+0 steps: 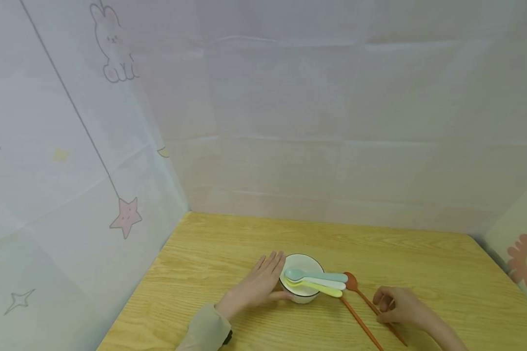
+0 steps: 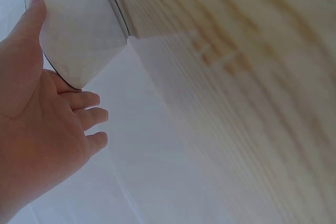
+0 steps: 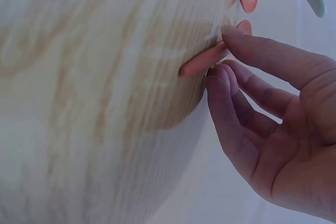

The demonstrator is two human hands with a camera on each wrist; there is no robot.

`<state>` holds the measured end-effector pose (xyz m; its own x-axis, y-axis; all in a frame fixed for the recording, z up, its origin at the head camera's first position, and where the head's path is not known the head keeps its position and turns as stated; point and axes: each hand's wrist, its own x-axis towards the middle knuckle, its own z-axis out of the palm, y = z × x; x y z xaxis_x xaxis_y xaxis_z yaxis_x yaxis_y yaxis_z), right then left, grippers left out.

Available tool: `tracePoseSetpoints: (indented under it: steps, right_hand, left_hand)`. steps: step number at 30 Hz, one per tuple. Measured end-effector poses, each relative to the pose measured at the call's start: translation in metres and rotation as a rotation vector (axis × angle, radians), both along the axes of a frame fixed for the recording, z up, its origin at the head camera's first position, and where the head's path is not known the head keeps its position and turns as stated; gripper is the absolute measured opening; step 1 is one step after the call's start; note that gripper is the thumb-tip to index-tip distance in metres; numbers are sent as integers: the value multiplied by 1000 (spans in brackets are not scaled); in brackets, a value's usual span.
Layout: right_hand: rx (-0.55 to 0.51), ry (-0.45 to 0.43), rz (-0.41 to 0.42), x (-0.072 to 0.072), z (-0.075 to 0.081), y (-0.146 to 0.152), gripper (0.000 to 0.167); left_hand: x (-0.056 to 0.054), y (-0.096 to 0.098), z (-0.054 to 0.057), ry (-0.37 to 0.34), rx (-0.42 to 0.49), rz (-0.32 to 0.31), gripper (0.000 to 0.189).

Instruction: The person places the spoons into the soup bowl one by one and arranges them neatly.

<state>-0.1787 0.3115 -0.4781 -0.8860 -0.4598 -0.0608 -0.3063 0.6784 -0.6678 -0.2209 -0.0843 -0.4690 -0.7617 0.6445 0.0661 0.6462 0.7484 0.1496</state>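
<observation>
A white bowl [image 1: 301,262] with a dark rim stands on the table, with a light-blue spoon [image 1: 320,276], a white spoon [image 1: 334,283] and a yellow spoon [image 1: 327,290] lying in it, handles over the right rim. My left hand [image 1: 260,284] rests against the bowl's left side, fingers extended and thumb on the wall [image 2: 84,24]. To the right, my right hand [image 1: 397,307] pinches the long handle of an orange spoon [image 1: 369,304] lying on the table. Another orange handle [image 1: 362,324] runs alongside; its upper end is partly hidden by the other spoons.
The wood-grain table [image 1: 180,273] ends at a pale cloth backdrop [image 1: 281,122] behind and at both sides. A sleeve [image 1: 206,329] covers my left forearm, with something dark at the wrist.
</observation>
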Motion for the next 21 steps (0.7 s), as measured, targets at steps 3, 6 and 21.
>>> tracePoseSetpoints:
  steps: [3,6,21]
  right_hand:
    - [5,10,-4,0,-2,0,26]
    - [6,14,-12,0,-2,-1,25]
    - [13,29,-19,2,0,-3,21]
  left_hand:
    - [0,0,0,2,6,-4,98]
    - [1,0,0,8,8,-10,98]
    - [0,-1,-2,-4,5,-9,98]
